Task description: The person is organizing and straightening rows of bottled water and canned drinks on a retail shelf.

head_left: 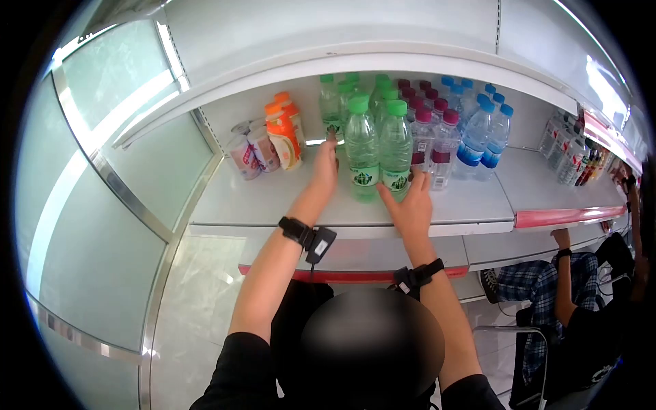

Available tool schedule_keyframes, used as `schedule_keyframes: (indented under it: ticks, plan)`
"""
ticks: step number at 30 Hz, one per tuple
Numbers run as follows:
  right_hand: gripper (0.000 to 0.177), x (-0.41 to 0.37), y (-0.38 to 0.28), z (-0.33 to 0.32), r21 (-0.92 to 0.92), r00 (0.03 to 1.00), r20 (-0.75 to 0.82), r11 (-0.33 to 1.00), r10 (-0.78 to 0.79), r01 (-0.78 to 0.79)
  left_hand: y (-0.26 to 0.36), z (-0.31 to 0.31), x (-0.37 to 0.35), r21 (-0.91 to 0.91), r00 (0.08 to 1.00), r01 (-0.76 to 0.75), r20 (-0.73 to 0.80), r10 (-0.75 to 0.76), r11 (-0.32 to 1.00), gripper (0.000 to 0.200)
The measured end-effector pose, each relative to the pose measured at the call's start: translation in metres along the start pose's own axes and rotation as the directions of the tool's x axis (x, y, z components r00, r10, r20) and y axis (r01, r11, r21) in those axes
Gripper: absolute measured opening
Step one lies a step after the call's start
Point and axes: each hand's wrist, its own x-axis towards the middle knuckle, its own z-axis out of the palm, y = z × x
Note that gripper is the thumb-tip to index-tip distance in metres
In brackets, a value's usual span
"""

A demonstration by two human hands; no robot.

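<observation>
Clear green-tinted water bottles with green caps stand in rows on the white shelf (273, 208). My right hand (412, 205) has its thumb and fingers around the lower part of the front right green-capped water bottle (396, 140). Directly beside it on the left is another front water bottle (361, 140), upright. My left hand (326, 171) is left of that pair, edge-on, its fingers stretched up and away from me. Its fingertips overlap the base of a green-capped bottle farther back (329, 102). Each wrist wears a black strap with a small box.
Orange-capped bottles (281, 133) and shrink-wrapped cans (249, 152) stand at left. Maroon-capped (445, 147) and blue-capped bottles (476, 133) stand at right. An upper shelf edge (355, 58) overhangs them. Glass panels (102, 171) flank the left; a seated person (574, 294) is at right.
</observation>
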Motion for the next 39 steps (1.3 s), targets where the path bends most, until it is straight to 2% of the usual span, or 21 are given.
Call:
schedule_keyframes:
  ticks: [3, 5, 6, 8, 14, 17, 20, 21, 23, 24, 26, 30, 33, 35, 36, 37, 38, 39]
  plan:
    - [0.074, -0.001, -0.001, -0.001, 0.01, 1.0, -0.003, 1.0, 0.002, -0.002, -0.005, 0.006, 0.023, -0.001, 0.996, -0.08, 0.031, 0.08, 0.997, 0.053]
    - [0.074, -0.001, -0.001, 0.0, 0.017, 1.0, -0.006, 1.0, 0.0, 0.0, -0.013, 0.013, 0.028, 0.058, 0.997, -0.033, 0.069, 0.029, 0.998, 0.075]
    - [0.074, -0.001, 0.0, 0.001, 0.008, 0.999, -0.022, 1.0, -0.026, 0.026, -0.001, 0.021, 0.022, 0.061, 0.997, -0.03, 0.07, 0.026, 0.998, 0.075]
    - [0.073, -0.001, 0.002, 0.001, 0.001, 0.998, -0.037, 0.999, -0.044, 0.044, 0.023, 0.037, 0.009, -0.037, 0.992, 0.076, 0.099, -0.072, 0.996, 0.073]
    - [0.074, -0.001, 0.003, 0.002, -0.016, 0.999, -0.006, 0.999, -0.037, 0.037, 0.031, 0.041, -0.005, -0.048, 0.996, 0.09, 0.023, -0.089, 0.995, 0.072]
    - [0.075, 0.0, 0.002, 0.001, -0.007, 1.0, -0.004, 1.0, -0.024, 0.024, 0.012, 0.032, 0.007, -0.019, 0.994, 0.038, 0.103, -0.036, 0.999, 0.075]
    - [0.077, -0.001, 0.002, 0.001, -0.01, 0.999, -0.022, 0.999, -0.038, 0.038, 0.012, 0.035, -0.003, -0.048, 0.993, 0.101, 0.073, -0.097, 0.994, 0.079]
    - [0.077, -0.001, 0.001, 0.0, -0.011, 0.999, -0.021, 0.999, -0.032, 0.031, 0.01, 0.035, -0.002, -0.053, 0.992, 0.103, 0.076, -0.098, 0.993, 0.079]
    - [0.078, 0.0, 0.0, -0.001, -0.012, 0.999, -0.016, 0.999, -0.033, 0.033, 0.005, 0.03, 0.002, -0.132, 0.995, 0.099, -0.003, -0.1, 0.986, 0.062]
    - [0.078, 0.0, -0.002, -0.002, -0.004, 1.0, -0.014, 1.0, -0.023, 0.023, 0.001, 0.027, 0.004, -0.137, 0.995, 0.095, -0.005, -0.097, 0.986, 0.062]
    - [0.078, -0.001, -0.003, -0.002, 0.008, 1.0, -0.012, 1.0, -0.014, 0.014, -0.004, 0.019, 0.007, -0.151, 0.994, -0.033, 0.098, 0.048, 0.988, 0.06]
    - [0.075, -0.001, 0.001, 0.001, 0.04, 0.999, -0.031, 0.998, -0.043, 0.045, -0.004, 0.004, 0.009, -0.117, 0.994, 0.024, 0.111, -0.01, 0.993, 0.058]
    - [0.073, -0.002, 0.003, 0.001, 0.056, 0.998, -0.038, 0.997, -0.057, 0.059, 0.0, -0.004, 0.018, -0.039, 1.0, 0.028, 0.005, -0.028, 0.999, 0.051]
    - [0.072, -0.002, 0.004, 0.001, 0.06, 0.998, -0.034, 0.996, -0.058, 0.06, 0.008, -0.01, 0.032, 0.212, 0.975, -0.002, -0.216, 0.049, 0.977, 0.054]
    - [0.072, -0.002, 0.006, 0.002, 0.045, 0.997, -0.044, 0.997, -0.066, 0.068, 0.007, -0.016, 0.041, 0.212, 0.974, 0.0, -0.22, 0.048, 0.977, 0.054]
    - [0.071, -0.002, 0.006, 0.003, 0.031, 0.996, -0.055, 0.997, -0.074, 0.076, 0.007, -0.022, 0.051, 0.43, 0.952, -0.122, -0.204, 0.227, 0.895, 0.049]
    - [0.071, -0.002, 0.006, 0.002, 0.031, 0.996, -0.052, 0.996, -0.076, 0.078, 0.005, -0.027, 0.062, 0.621, 0.908, -0.226, -0.146, 0.394, 0.751, 0.045]
    - [0.071, -0.001, 0.006, 0.001, 0.02, 0.997, -0.039, 0.997, -0.067, 0.068, 0.004, -0.03, 0.073, 0.618, 0.906, -0.226, -0.151, 0.396, 0.753, 0.045]
